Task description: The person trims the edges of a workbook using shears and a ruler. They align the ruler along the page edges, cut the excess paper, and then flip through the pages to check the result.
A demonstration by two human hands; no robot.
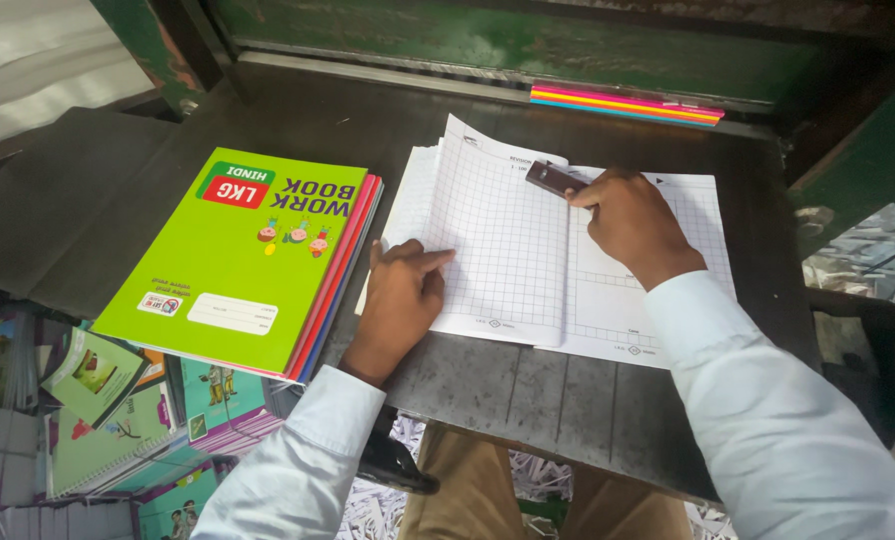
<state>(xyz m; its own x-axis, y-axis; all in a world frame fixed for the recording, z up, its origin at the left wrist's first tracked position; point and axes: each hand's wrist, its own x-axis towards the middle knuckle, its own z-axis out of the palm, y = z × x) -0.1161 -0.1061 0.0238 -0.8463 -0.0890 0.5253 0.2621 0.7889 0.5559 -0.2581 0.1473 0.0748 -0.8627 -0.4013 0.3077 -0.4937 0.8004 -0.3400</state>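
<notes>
A stack of white sheets printed with a square grid (508,240) lies on a dark metal table (528,390). My left hand (403,300) rests flat on the sheets' left part, index finger stretched toward the middle. My right hand (633,225) presses a small dark flat block (553,178) onto the fold of the top sheet near its far edge. Both arms wear white sleeves.
A pile of thin books with a bright green cover (238,255) on top lies at the table's left. A strip of coloured paper edges (628,105) sits at the back against a green metal frame. More books (98,420) and paper shreds (378,505) lie below.
</notes>
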